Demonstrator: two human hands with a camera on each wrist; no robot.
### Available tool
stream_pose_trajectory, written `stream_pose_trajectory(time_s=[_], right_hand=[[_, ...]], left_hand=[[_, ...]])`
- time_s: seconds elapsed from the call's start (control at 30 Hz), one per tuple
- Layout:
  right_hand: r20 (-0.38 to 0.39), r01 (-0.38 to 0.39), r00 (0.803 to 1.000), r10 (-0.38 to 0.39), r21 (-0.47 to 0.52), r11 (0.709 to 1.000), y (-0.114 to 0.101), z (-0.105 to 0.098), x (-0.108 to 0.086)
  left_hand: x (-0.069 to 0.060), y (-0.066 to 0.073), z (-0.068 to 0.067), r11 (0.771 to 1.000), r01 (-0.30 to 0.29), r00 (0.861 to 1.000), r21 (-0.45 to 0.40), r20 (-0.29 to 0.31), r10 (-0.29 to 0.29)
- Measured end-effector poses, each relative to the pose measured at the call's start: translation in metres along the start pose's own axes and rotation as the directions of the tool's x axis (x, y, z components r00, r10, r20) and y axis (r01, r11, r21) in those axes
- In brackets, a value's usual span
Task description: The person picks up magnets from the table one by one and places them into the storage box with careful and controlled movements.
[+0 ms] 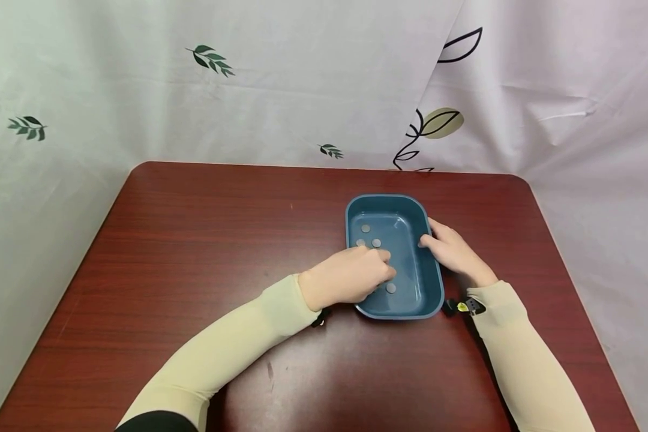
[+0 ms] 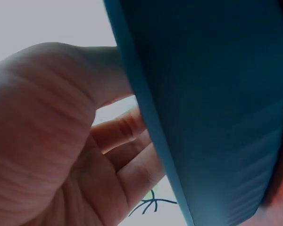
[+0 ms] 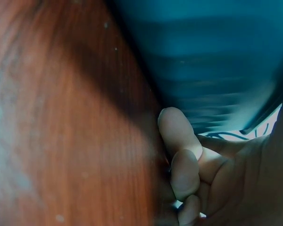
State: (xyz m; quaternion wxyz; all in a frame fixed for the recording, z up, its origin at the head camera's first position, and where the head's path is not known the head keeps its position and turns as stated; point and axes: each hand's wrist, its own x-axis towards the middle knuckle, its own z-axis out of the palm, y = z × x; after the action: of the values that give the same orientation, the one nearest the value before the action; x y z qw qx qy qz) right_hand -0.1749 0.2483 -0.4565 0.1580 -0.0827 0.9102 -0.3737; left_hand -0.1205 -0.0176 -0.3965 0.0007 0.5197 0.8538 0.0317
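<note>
A blue rectangular plastic tray (image 1: 410,270) stands on the table with several small flat silver discs, which look like coins (image 1: 365,228), on its floor. My left hand (image 1: 351,276) reaches over the tray's left rim, fingers bent down toward the floor among the discs. The tray wall (image 2: 212,108) hides those fingertips in the left wrist view, so whether they pinch a disc is not visible. On the other side, my right hand (image 1: 456,252) grips the right wall, its thumb over the rim. In the right wrist view, curled fingers (image 3: 175,129) lie against the outside, low by the tabletop.
The reddish-brown wooden table (image 1: 237,228) has rounded far corners. Behind it hangs a white cloth (image 1: 281,78) with leaf prints. A small black device (image 1: 472,306) is strapped at the right wrist, close to the tray's near right corner.
</note>
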Motion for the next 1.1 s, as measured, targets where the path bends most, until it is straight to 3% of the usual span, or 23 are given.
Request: stream_pose_trajectory(time_s=[0.17, 0.43, 0.7, 1.1], right_hand=[[-0.002, -0.004, 1.0, 0.004, 0.001, 1.0, -0.001, -0.001, -0.001], [0.0, -0.007, 1.0, 0.007, 0.006, 1.0, -0.002, -0.001, -0.004], [-0.001, 0.005, 1.0, -0.005, -0.008, 1.0, -0.001, -0.002, -0.001], [0.016, -0.006, 1.0, 0.006, 0.008, 1.0, -0.003, -0.003, -0.003]], left_hand=[[0.003, 0.003, 0.002, 1.0, 0.018, 0.998, -0.018, 0.055, -0.017], [0.011, 0.011, 0.007, 0.998, 0.055, 0.991, 0.033, 0.119, -0.058], [0.018, 0.016, 0.015, 0.991, 0.121, 0.984, 0.063, 0.123, -0.128], [0.021, 0.025, 0.016, 0.98, 0.13, 0.984, 0.153, 0.103, -0.147]])
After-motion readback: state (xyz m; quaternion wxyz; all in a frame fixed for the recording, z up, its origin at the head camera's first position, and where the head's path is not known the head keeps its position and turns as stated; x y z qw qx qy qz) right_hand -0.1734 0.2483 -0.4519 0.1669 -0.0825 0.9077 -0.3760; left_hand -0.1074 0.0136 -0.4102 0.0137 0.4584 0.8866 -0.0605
